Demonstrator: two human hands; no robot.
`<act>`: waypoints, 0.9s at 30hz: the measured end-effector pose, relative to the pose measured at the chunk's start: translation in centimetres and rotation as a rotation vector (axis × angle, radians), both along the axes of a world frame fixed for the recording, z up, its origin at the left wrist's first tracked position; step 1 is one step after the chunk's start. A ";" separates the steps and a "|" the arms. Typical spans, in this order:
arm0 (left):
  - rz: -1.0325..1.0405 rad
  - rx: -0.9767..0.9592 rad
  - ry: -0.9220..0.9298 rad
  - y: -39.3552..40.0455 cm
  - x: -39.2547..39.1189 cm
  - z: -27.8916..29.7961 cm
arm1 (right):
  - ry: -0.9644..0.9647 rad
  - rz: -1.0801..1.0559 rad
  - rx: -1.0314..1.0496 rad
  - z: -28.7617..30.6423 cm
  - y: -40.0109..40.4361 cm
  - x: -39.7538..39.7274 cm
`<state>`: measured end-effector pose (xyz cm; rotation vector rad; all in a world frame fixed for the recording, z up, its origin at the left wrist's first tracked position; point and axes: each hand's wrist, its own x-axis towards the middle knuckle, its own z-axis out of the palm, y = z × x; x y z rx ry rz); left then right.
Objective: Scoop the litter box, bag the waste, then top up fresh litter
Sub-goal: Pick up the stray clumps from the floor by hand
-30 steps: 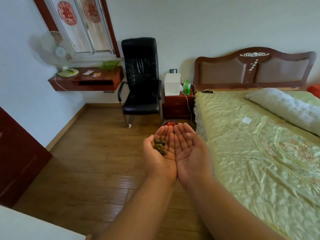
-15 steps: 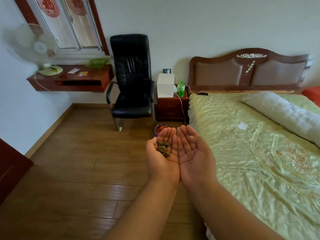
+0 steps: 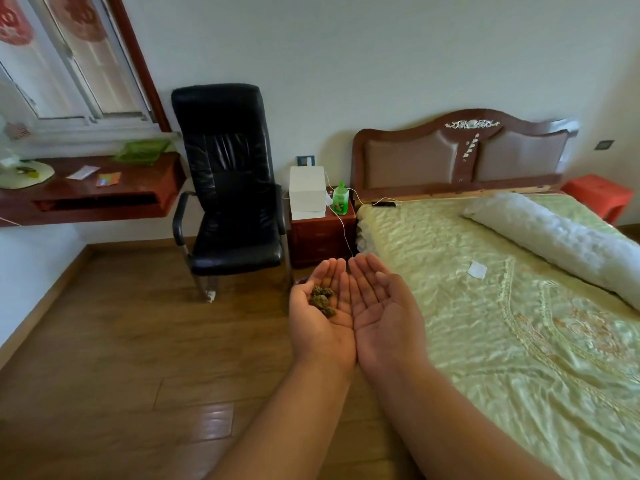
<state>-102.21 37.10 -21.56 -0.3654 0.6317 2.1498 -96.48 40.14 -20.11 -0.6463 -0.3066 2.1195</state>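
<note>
My left hand [image 3: 320,313] and my right hand [image 3: 381,310] are held palm up, side by side with their edges touching, over the wooden floor beside the bed. A few small dark brown-green clumps [image 3: 322,301] lie on the left palm near the base of the fingers. The fingers of both hands are straight and relaxed. Nothing lies on the right palm. No litter box, scoop or bag is in view.
A black leather armchair [image 3: 230,188] stands ahead left, a red-brown nightstand [image 3: 322,237] with a white box [image 3: 307,190] and green bottle [image 3: 340,199] beside it. The bed [image 3: 502,306] fills the right. A wall shelf [image 3: 93,199] hangs at left.
The view has swung to the right and closer to the chair and nightstand. My cupped hands keep the same pose with the clumps still on the left palm.
</note>
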 end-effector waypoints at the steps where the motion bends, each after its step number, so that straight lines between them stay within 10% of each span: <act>1: -0.013 0.000 0.011 0.3 -1.2 0.1 | 0.010 -0.008 -0.001 0.1 0.3 -1.2; 27: 0.173 -0.034 0.056 23.2 -21.0 0.5 | -0.003 0.184 -0.004 -0.9 24.7 -21.8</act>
